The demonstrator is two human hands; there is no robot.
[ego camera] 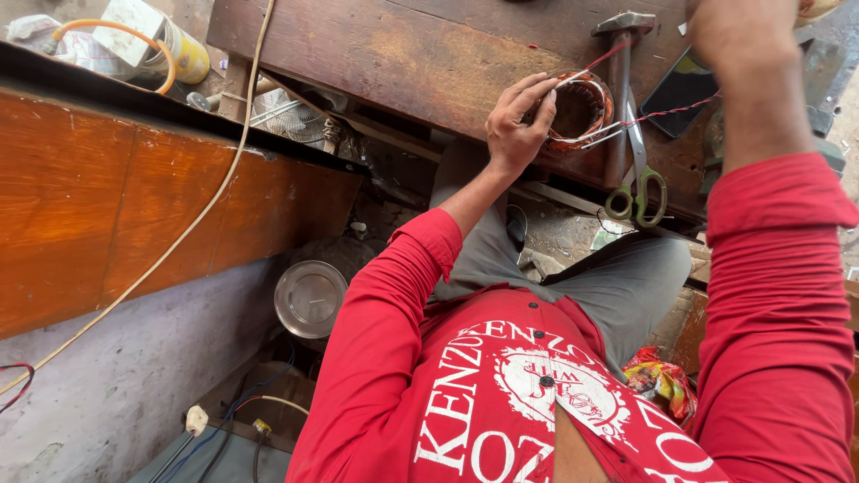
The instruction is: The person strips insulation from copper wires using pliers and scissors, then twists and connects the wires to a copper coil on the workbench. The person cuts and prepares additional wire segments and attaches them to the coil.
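On the bench (403, 54), near its front edge, gripping the coil (582, 112) with the left hand (517, 121): fingers curling over the near rim, thumb pressing from the side, apparently keeping the copper winding from shifting while its leads are under tension. Holding the right hand (743, 31) high at the top edge of the view, cut off by the frame; not possible to tell how far open, or whether gripping anything. Running a twisted red wire (667, 114) taut from the coil toward the right forearm, probably being pulled straight. Keeping scissors (637, 192) and hammer (622, 54) just beside the coil, within easy reach, and a phone (680, 89) further back. Working seated at worn, stained, dusty timber, knees tucked under the bench. Sharing a cramped room with a wooden panel (107, 197) on the left, a cream cable (192, 219) trailing across it, and a steel plate (309, 298) lying on the cluttered floor below.
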